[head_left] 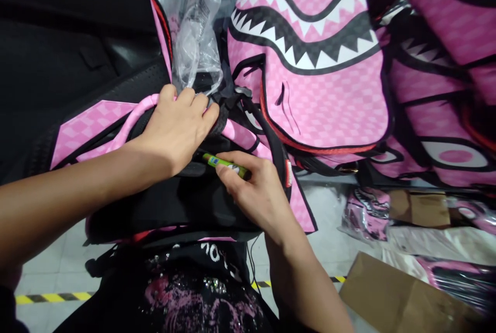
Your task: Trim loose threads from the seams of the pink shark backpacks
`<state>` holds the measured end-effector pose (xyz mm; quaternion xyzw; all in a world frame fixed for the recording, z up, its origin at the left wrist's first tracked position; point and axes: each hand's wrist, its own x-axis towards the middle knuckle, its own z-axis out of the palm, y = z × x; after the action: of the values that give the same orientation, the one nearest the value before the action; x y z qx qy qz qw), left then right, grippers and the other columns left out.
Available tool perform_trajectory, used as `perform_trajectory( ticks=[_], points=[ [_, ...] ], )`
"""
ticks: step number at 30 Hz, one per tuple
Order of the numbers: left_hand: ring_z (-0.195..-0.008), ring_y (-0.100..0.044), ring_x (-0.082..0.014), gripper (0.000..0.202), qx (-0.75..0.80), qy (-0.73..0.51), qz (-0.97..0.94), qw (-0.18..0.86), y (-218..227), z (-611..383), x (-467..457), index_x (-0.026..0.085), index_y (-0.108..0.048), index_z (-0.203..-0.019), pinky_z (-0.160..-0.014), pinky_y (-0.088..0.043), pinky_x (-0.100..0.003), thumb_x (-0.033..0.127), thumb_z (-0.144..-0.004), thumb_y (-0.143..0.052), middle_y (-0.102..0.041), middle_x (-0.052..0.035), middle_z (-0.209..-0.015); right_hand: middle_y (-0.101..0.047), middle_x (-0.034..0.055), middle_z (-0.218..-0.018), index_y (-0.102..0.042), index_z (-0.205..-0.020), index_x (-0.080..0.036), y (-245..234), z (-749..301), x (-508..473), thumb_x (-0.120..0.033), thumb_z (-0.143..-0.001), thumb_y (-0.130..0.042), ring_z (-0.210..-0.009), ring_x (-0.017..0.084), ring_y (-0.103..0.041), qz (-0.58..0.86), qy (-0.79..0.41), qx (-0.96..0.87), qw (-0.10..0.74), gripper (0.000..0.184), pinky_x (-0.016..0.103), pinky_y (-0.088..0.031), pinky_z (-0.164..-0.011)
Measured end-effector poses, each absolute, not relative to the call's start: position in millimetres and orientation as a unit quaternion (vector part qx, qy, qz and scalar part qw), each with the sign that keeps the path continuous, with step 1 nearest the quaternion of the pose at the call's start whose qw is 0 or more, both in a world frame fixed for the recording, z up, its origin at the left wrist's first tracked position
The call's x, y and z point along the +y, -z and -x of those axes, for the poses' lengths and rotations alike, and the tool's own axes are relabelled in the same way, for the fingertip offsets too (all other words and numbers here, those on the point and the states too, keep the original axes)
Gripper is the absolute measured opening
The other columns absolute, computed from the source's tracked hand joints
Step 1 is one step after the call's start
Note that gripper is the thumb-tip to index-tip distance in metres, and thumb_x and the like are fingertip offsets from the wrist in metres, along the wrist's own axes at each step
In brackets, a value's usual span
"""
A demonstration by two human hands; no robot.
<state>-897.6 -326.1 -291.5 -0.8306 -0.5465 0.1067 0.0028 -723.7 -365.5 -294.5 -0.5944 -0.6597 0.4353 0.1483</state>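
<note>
A pink and black backpack [182, 203] lies in front of me with its black panel and straps towards me. My left hand [182, 123] is closed over its upper edge, fingers curled around a pink-trimmed shoulder strap [134, 121]; the fingertips are hidden behind it. Between the thumb and fingers of my right hand [256, 183] is a green lighter [225, 164] with a small label. Its dark end points left, close to the black panel and just below my left hand. No flame shows.
Behind stands a pink checkered backpack [310, 95] with a shark-mouth print. A clear plastic bag [197, 33] lies beside it. More pink backpacks [445, 131] fill the right. Lower right are a cardboard box [395, 297] and a wrapped pink item [368, 214]. Striped tape [54, 298] marks the floor.
</note>
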Motion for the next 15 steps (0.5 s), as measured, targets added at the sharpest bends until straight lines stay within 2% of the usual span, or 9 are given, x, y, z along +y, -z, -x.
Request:
perform_trajectory(
  ticks=[3, 8, 12, 15],
  points=[
    [-0.118, -0.053, -0.0315, 0.045, -0.547, -0.113, 0.83, 0.007, 292, 898, -325, 0.014, -0.044, -0.134, -0.097, -0.038, -0.045, 0.022, -0.091, -0.05, -0.058, -0.0122, -0.123, -0.065, -0.0011, -0.064, -0.077, -0.098, -0.016, 296, 724, -363, -0.029, -0.086, -0.06, -0.049, 0.009, -0.05, 0.595, -0.434, -0.657, 0.159, 0.025, 0.021, -0.034, -0.048],
    [-0.116, -0.053, -0.033, 0.044, -0.546, -0.11, 0.831, 0.007, 293, 900, -326, 0.012, -0.044, -0.135, -0.096, -0.037, -0.046, 0.02, -0.091, -0.049, -0.057, -0.0139, -0.122, -0.06, -0.0036, -0.059, -0.077, -0.103, -0.016, 305, 723, -366, -0.032, -0.086, -0.061, -0.044, 0.007, -0.044, 0.583, -0.51, -0.6, 0.199, 0.028, 0.02, -0.032, -0.043],
    [-0.118, -0.051, -0.0322, 0.047, -0.549, -0.1, 0.83, -0.007, 291, 899, -327, 0.014, -0.041, -0.139, -0.098, -0.037, -0.046, 0.021, -0.092, -0.048, -0.057, -0.0137, -0.126, -0.06, -0.0026, -0.061, -0.077, -0.102, -0.015, 313, 721, -367, -0.034, -0.087, -0.061, -0.045, 0.007, -0.045, 0.563, -0.538, -0.587, 0.222, 0.029, 0.02, -0.034, -0.044],
    [-0.119, -0.051, -0.0319, 0.054, -0.55, -0.112, 0.828, 0.0, 290, 898, -327, 0.015, -0.04, -0.14, -0.098, -0.038, -0.045, 0.026, -0.09, -0.056, -0.057, -0.0135, -0.129, -0.063, -0.0009, -0.064, -0.077, -0.103, -0.015, 316, 720, -367, -0.034, -0.087, -0.061, -0.047, 0.007, -0.047, 0.567, -0.527, -0.589, 0.233, 0.03, 0.02, -0.036, -0.045]
  ],
)
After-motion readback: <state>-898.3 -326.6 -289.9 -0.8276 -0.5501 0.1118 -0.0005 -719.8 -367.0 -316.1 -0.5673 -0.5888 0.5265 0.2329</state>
